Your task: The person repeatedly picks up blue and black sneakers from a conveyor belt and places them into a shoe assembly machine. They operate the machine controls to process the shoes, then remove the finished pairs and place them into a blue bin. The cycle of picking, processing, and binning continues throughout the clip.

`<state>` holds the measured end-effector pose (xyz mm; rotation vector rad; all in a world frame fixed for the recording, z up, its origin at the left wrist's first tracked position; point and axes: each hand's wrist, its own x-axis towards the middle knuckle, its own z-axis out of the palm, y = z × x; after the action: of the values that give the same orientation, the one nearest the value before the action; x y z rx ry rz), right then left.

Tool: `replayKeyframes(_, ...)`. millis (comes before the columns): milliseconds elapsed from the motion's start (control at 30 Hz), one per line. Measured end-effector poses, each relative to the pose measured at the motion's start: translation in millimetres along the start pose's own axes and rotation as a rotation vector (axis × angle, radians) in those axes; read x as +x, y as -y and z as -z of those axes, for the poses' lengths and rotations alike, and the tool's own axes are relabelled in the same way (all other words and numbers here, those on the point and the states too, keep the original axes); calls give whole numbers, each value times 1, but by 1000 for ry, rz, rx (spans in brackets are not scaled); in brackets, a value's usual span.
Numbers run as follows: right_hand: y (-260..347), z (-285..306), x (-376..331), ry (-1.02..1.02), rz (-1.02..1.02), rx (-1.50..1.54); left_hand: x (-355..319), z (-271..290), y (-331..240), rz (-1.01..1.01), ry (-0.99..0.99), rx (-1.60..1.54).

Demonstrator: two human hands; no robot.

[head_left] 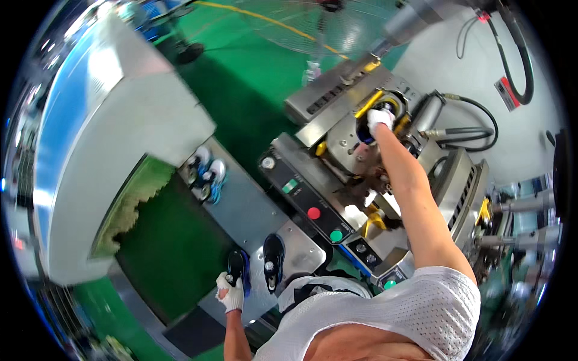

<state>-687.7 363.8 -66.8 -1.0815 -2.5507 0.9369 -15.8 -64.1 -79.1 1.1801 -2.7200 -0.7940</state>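
My left hand (232, 294), in a white knit glove, grips the end of a dark shoe (239, 263) with a blue sole edge, at the side of a green conveyor belt (174, 246). Beside it on a metal shelf (298, 248) lies a second dark shoe (274, 260), apart from both hands. My right arm stretches forward into a metal machine (346, 141). There my gloved right hand (380, 118) is closed on a dark shoe (363, 130) with a blue edge, among yellow parts. The glove and machine parts hide much of that shoe.
A panel with red and green buttons (313, 213) fronts the machine. At left, a pale hood (138, 114) with a ragged green curtain (135, 201) covers the belt. Several grey-and-blue shoes (208, 171) lie beside it. Black hoses (475, 132) curve at right; a wire-guarded fan (322, 27) stands beyond.
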Motion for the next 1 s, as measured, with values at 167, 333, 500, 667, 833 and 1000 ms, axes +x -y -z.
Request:
replayKeyframes(167, 17, 61, -4, 652, -17, 512, -50, -36, 37, 325, 15, -359)
replayKeyframes(333, 30, 103, -120, 95, 734, 122, -49, -33, 34, 330, 97, -90)
replayKeyframes(500, -70, 202, -361, 374, 1096, 137, -49, -39, 51, 280, 88, -118)
replayKeyframes(667, -213, 148, -385, 52, 1390, -819, -29, -14, 27, 166, 224, -287)
replayKeyframes(833, -237, 141, -438, 433, 1192, -690, -23, -39, 59, -71, 189, -333)
replayKeyframes(1000, -208, 137, -609, 980, 477, -323, -8, -43, 75, -122, 304, -406)
